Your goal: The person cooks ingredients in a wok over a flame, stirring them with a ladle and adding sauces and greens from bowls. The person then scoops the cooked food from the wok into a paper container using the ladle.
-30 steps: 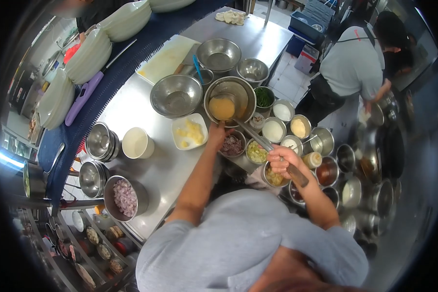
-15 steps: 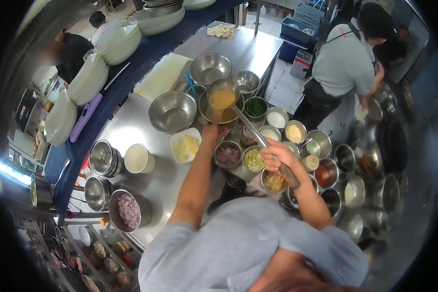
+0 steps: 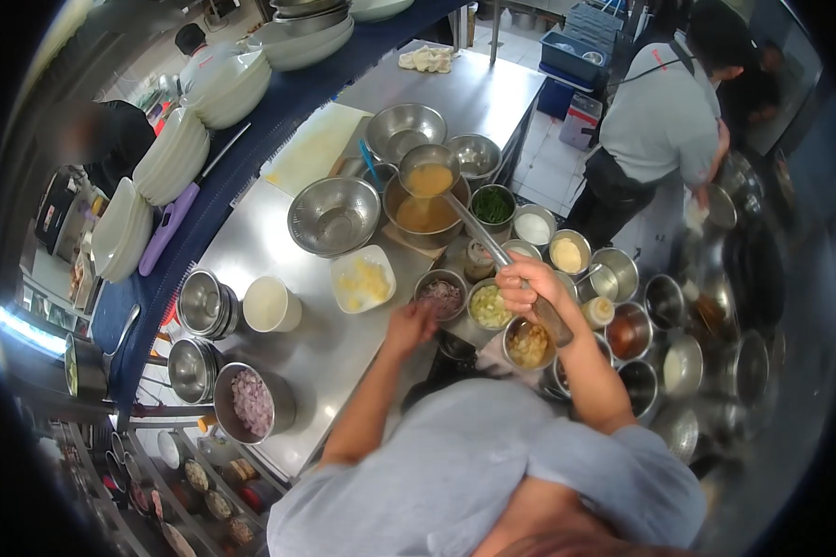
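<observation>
Clamps right grip (image 3: 529, 286) on one ladle (image 3: 475, 226) over one pot (image 3: 393, 198) near surface's (image 3: 330, 348) edge, liquid (image 3: 423, 219) in both; cannot determine left grip (image 3: 411, 327).

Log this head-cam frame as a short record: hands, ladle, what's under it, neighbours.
right: right hand gripping the handle of the ladle
left: left hand blurred, by the metal bowl of chopped purplish pieces; contact unclear
ladle: orange-yellow liquid in its bowl
below ladle: metal pot, similar liquid inside
left of pot: perforated bowl
near perforated bowl: white dish with yellow pieces
</observation>
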`<state>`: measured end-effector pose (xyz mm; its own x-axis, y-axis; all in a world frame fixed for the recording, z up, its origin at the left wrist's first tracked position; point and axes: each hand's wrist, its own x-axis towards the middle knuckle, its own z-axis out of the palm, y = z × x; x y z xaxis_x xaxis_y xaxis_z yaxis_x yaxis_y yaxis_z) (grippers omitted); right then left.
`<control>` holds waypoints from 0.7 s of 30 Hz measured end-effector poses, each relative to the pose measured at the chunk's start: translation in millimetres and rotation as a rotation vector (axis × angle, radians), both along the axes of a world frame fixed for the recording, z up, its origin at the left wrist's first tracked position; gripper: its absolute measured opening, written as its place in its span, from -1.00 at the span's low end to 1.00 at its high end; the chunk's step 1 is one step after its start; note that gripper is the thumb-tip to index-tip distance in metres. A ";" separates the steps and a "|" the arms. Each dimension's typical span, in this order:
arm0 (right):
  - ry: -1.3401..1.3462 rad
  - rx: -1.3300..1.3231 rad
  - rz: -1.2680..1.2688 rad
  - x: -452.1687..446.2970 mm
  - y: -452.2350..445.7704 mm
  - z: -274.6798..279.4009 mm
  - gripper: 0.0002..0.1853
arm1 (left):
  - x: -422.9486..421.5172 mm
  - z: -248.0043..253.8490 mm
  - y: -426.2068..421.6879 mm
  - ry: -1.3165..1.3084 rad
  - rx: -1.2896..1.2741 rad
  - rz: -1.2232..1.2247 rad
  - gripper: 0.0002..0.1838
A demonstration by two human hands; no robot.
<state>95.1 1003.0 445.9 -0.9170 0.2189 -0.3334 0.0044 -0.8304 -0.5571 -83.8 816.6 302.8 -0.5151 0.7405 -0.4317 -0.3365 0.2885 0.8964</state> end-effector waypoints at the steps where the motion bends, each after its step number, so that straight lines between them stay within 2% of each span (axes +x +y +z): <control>1: 0.004 -0.020 -0.005 -0.8 0.2 -2.4 -0.63 | 2.5 -3.8 -12.3 0.023 -0.058 -0.042 -0.62; 5: -0.005 -0.049 0.004 -1.1 -2.7 -9.8 -0.64 | 15.7 -31.1 -57.5 0.028 -0.198 -0.090 -0.66; 8: 0.015 -0.109 0.028 -1.4 -3.5 -16.5 -0.72 | 24.8 -40.5 -78.5 0.084 -0.264 -0.132 -0.69; 11: 0.025 -0.144 0.034 -0.8 -7.0 -22.1 -0.71 | 26.0 -72.6 -93.3 -0.039 -0.258 -0.077 -0.70; 15: 0.034 -0.155 0.019 2.8 -18.5 -28.5 -0.71 | 21.6 -78.7 -98.0 -0.069 -0.258 -0.094 -0.76; 21: -0.041 -0.170 -0.037 15.1 -52.1 -19.9 -0.68 | 8.6 -98.7 -116.4 -0.103 -0.255 -0.118 -0.67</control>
<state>110.2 951.0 426.0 -0.8940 0.1896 -0.4059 -0.0081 -0.9128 -0.4084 -75.2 700.2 204.1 -0.3759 0.6535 -0.6570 -0.3724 0.5427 0.7529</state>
